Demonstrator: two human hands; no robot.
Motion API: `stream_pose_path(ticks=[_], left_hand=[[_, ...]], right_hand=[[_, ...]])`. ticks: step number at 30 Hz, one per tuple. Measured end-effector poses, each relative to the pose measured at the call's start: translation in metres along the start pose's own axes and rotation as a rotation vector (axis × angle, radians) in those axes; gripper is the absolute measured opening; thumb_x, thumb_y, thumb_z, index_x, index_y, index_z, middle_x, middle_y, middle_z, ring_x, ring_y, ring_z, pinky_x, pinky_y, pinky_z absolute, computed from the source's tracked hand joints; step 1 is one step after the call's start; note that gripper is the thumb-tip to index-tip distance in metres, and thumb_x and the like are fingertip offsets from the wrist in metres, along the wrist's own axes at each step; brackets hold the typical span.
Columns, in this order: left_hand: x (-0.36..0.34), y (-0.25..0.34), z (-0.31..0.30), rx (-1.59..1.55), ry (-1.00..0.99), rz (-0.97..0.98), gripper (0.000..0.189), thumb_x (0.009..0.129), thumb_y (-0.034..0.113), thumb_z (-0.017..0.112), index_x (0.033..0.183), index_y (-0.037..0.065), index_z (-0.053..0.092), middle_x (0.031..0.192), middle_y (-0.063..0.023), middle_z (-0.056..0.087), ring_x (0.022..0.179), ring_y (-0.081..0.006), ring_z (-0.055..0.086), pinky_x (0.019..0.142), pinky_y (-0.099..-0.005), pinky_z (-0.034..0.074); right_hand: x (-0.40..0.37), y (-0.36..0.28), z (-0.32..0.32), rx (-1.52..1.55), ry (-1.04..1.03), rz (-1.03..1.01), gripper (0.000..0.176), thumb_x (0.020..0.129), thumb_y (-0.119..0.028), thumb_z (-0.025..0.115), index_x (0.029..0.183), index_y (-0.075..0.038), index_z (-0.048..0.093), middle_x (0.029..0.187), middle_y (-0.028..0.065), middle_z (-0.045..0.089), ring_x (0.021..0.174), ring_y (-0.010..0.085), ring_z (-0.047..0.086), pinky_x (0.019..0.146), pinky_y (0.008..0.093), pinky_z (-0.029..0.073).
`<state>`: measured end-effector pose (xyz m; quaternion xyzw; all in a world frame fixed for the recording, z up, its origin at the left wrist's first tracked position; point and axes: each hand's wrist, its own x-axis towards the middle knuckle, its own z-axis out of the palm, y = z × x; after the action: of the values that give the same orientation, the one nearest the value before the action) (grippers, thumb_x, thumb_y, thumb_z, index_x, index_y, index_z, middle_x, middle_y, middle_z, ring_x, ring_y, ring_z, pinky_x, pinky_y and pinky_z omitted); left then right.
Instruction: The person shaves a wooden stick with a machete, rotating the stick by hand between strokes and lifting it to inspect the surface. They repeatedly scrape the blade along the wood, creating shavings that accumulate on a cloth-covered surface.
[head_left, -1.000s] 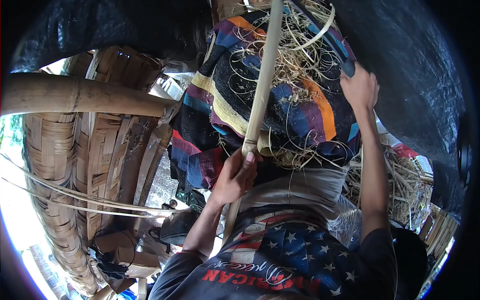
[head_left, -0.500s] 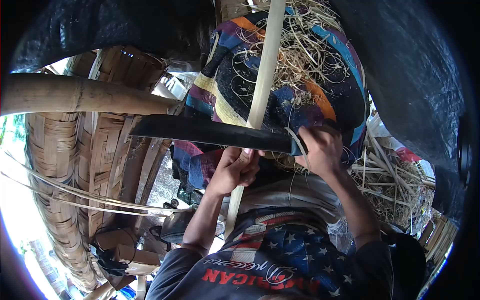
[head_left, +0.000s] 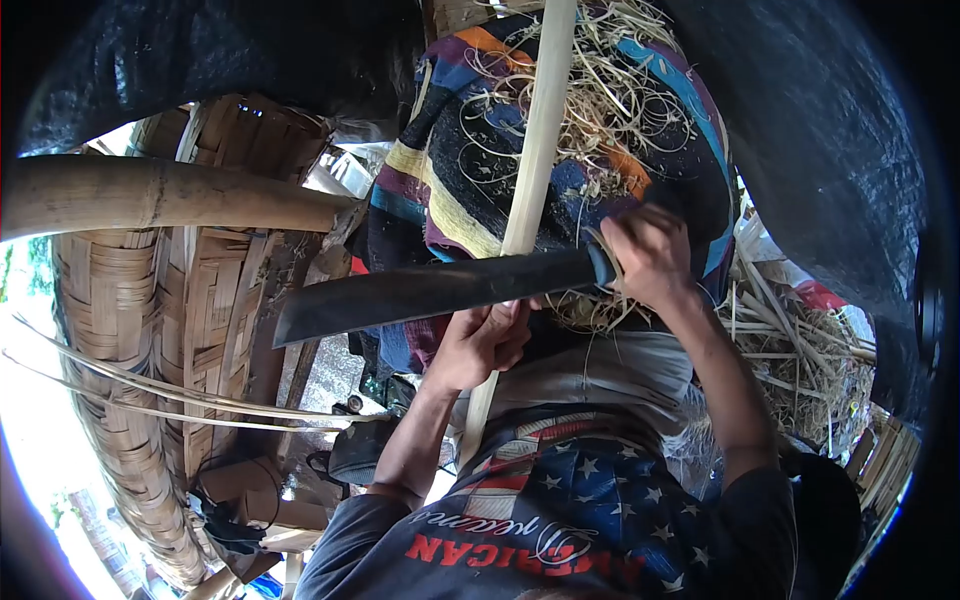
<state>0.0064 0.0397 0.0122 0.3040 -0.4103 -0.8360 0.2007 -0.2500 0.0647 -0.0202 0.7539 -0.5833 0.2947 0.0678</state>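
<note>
A long pale bamboo strip [head_left: 540,140] runs from the top of the view down toward my body. My left hand [head_left: 482,345] is closed round its lower part, thumb laid along it. In my right hand [head_left: 650,255] is the handle of a machete [head_left: 440,290]. Its wide dark blade lies across the strip just beyond my left thumb, tip slanting toward the lower left. The blade hides a short piece of the strip, and whether its edge touches the wood cannot be told. A striped cloth [head_left: 455,215] drapes beneath the strip.
Curly shavings [head_left: 600,120] cover the cloth's far side. A thick bamboo pole [head_left: 170,193] and a woven bamboo wall [head_left: 110,350] stand at left. Thin strips [head_left: 200,395] jut in there. More scraps [head_left: 790,370] pile up at right, below dark plastic sheeting [head_left: 810,150].
My right hand has moved away from my body with the machete handle. The blade has tilted, its tip swinging nearer to me. My left hand stays nearly in place on the strip.
</note>
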Motion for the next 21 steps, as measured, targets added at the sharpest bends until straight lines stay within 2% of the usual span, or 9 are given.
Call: stream_pose_path(ticks=[6,7,9,10,12,14,18,20,21], left_hand=[[0.011,-0.005,-0.005,-0.014,0.047,-0.018,0.032,0.107,0.034,0.041,0.108,0.004,0.052,0.059,0.0056,0.03,0.042,-0.0037,0.028,0.038,-0.022,0.025],[0.003,-0.005,-0.003,0.004,0.064,-0.001,0.033,0.107,0.035,0.041,0.107,0.004,0.051,0.06,0.0057,0.03,0.042,-0.0037,0.028,0.038,-0.022,0.025],[-0.019,-0.015,-0.01,0.045,0.049,-0.011,0.034,0.107,0.036,0.04,0.109,0.003,0.049,0.064,0.006,0.033,0.045,-0.0041,0.029,0.04,-0.022,0.025],[-0.019,-0.014,-0.016,0.048,0.05,-0.006,0.034,0.107,0.036,0.04,0.109,0.003,0.049,0.064,0.006,0.033,0.045,-0.0041,0.029,0.04,-0.022,0.025],[-0.017,-0.013,-0.021,0.019,0.11,-0.002,0.034,0.107,0.035,0.04,0.11,0.003,0.049,0.064,0.0056,0.033,0.044,-0.0044,0.029,0.04,-0.0218,0.026],[-0.007,-0.011,-0.029,-0.031,0.119,0.018,0.034,0.107,0.036,0.041,0.111,0.003,0.049,0.064,0.0051,0.033,0.044,-0.0048,0.029,0.041,-0.0217,0.026],[0.006,-0.009,-0.026,-0.155,-0.042,-0.02,0.037,0.107,0.038,0.041,0.112,0.002,0.05,0.063,0.0045,0.032,0.044,-0.0056,0.029,0.041,-0.0221,0.027],[0.011,-0.004,-0.018,-0.131,-0.095,-0.019,0.037,0.107,0.038,0.042,0.113,0.002,0.051,0.062,0.0044,0.033,0.043,-0.0056,0.03,0.041,-0.0221,0.027],[0.011,-0.001,-0.011,-0.071,-0.061,-0.016,0.037,0.107,0.037,0.041,0.113,0.002,0.052,0.061,0.0043,0.035,0.044,-0.0055,0.032,0.042,-0.0221,0.029]], right_hand=[[0.009,0.018,0.005,-0.015,0.002,0.026,0.006,0.076,-0.012,0.067,0.078,-0.008,0.062,0.07,0.0082,0.065,0.064,0.0256,0.066,0.057,0.0398,0.051],[0.015,0.024,-0.012,-0.209,-0.209,0.364,0.017,0.078,-0.024,0.07,0.082,-0.008,0.065,0.07,0.0129,0.066,0.067,0.0306,0.068,0.059,0.0449,0.053],[0.05,0.065,-0.05,-0.51,-0.162,0.957,0.028,0.079,-0.028,0.07,0.099,-0.01,0.069,0.088,0.0192,0.071,0.085,0.0391,0.07,0.071,0.0475,0.056],[0.051,0.096,-0.062,-0.412,-0.018,1.046,0.03,0.084,-0.031,0.066,0.105,-0.01,0.069,0.093,0.0213,0.071,0.092,0.0408,0.069,0.078,0.0466,0.056],[0.041,0.123,-0.065,-0.307,0.248,0.882,0.025,0.084,-0.027,0.066,0.09,-0.003,0.069,0.082,0.0218,0.07,0.083,0.0437,0.067,0.074,0.0467,0.052],[0.028,0.11,-0.067,-0.165,0.278,0.872,0.024,0.083,-0.023,0.069,0.081,0.002,0.067,0.073,0.0217,0.067,0.072,0.0403,0.067,0.069,0.045,0.05],[0.018,0.038,-0.061,0.035,0.153,0.735,0.023,0.08,-0.017,0.072,0.073,0.002,0.062,0.065,0.0187,0.063,0.06,0.0294,0.065,0.061,0.0397,0.048],[0.006,0.006,-0.049,0.207,0.026,0.735,0.02,0.075,-0.016,0.074,0.077,-0.001,0.061,0.065,0.0155,0.062,0.061,0.031,0.064,0.06,0.0414,0.047],[-0.002,0.0,-0.041,0.124,-0.001,0.55,0.02,0.07,-0.016,0.075,0.078,-0.004,0.062,0.066,0.0117,0.063,0.061,0.0305,0.064,0.059,0.0409,0.048]])
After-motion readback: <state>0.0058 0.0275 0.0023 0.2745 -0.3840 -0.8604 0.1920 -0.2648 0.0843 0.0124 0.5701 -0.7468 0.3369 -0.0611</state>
